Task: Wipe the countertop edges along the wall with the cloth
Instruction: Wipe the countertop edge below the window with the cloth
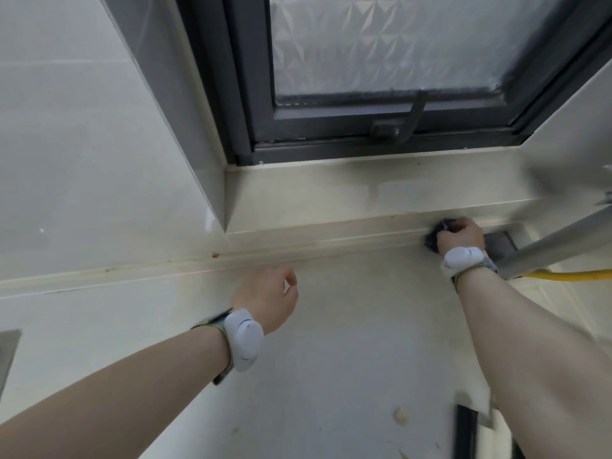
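A person's right hand [458, 235] grips a dark cloth [436, 236], fingers curled round it, pressing it into the raised back edge [298, 241] where the pale counter [347, 326] meets the wall below a dark-framed window [381, 77] with frosted glass. Just to the right of the cloth, a slanting grey metal bar [559, 241] and a yellow hose [576, 276] crowd the corner, beside a dark square fitting [500, 243]. The left hand [268, 301] hovers over the counter well apart from the cloth, its fingers loosely curled and holding nothing. White bands sit on both wrists. A small pale scrap [401, 416] lies on the counter near the front.
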